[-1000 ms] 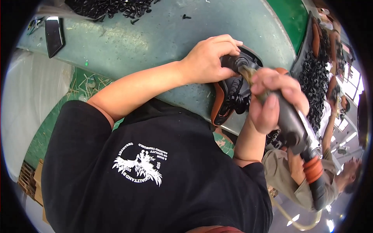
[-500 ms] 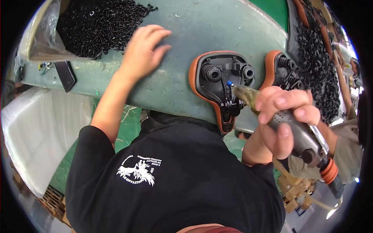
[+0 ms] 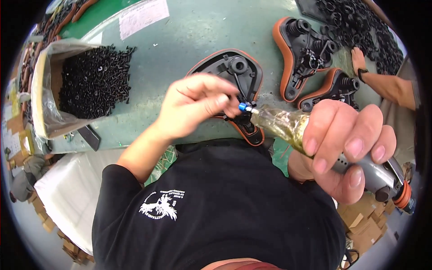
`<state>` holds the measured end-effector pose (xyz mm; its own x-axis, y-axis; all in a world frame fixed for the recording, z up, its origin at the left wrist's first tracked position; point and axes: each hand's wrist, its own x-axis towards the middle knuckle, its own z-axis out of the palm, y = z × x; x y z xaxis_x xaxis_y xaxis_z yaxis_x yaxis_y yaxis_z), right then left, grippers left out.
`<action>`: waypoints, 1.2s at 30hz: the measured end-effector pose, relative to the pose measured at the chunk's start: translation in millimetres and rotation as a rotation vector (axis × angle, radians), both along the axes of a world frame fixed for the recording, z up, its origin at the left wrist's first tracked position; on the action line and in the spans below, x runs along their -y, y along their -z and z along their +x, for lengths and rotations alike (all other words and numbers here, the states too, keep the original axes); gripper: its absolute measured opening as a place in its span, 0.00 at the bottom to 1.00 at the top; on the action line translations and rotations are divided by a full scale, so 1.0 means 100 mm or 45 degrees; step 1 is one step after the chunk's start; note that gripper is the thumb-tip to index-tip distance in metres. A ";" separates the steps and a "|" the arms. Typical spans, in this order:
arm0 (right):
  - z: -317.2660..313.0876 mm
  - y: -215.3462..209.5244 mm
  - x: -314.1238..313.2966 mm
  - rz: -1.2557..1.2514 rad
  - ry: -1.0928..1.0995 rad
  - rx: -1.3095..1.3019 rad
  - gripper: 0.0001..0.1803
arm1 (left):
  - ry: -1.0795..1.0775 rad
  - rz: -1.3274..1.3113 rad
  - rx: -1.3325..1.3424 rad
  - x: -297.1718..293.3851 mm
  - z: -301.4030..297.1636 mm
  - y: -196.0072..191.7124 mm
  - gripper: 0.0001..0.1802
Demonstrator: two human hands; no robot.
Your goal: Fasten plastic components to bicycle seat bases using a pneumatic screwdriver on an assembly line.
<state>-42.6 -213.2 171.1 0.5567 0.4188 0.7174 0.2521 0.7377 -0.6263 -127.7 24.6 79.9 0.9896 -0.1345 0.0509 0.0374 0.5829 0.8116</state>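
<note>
My right hand [image 3: 346, 139] grips a grey power screwdriver [image 3: 373, 177] with an orange ring at its rear and a clear wrap round its nose. Its blue-collared bit [image 3: 244, 107] points left. Close to that bit, the fingers of my left hand [image 3: 191, 101] are drawn together; blur hides what they pinch. Below both hands an upside-down bicycle saddle [image 3: 239, 65] lies at the bench edge, black underneath with a brown-orange rim. My left hand covers part of it.
A lined box of black screws [image 3: 96, 81] stands at left, beside a dark phone [image 3: 89, 137]. Two more upturned saddles [image 3: 292, 58] lie at right, near a heap of black parts [image 3: 360, 31]. Another person's hand [image 3: 357, 59] rests there. A paper sheet [image 3: 144, 18] lies at the back.
My left hand has moved from beside the screws, rightward to the screwdriver's bit, its fingers closing. The view has shifted, showing more of the right-hand saddles and another person's hand.
</note>
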 end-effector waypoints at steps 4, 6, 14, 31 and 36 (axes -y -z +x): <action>-0.03 -0.01 0.09 -0.002 0.036 0.003 0.20 | 0.102 -0.178 0.082 0.24 0.00 0.06 0.14; -0.03 0.05 0.14 -0.061 0.028 0.017 0.21 | 0.067 -0.131 0.118 0.27 0.02 0.09 0.14; 0.02 0.12 0.08 -0.097 0.096 0.019 0.23 | 0.066 0.556 0.526 0.11 0.21 0.06 0.12; 0.20 0.18 -0.33 -0.463 0.320 0.114 0.20 | 0.309 1.487 0.924 -0.46 1.28 0.30 0.33; 0.22 0.32 -0.54 -0.518 0.325 0.098 0.17 | 0.327 1.064 0.817 -0.43 1.33 0.59 0.17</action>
<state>-20.5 -158.8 139.4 0.6297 0.5308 0.5673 0.4504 0.3456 -0.8232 5.0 68.0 20.7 0.7482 -0.5665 0.3453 -0.4939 -0.1282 0.8600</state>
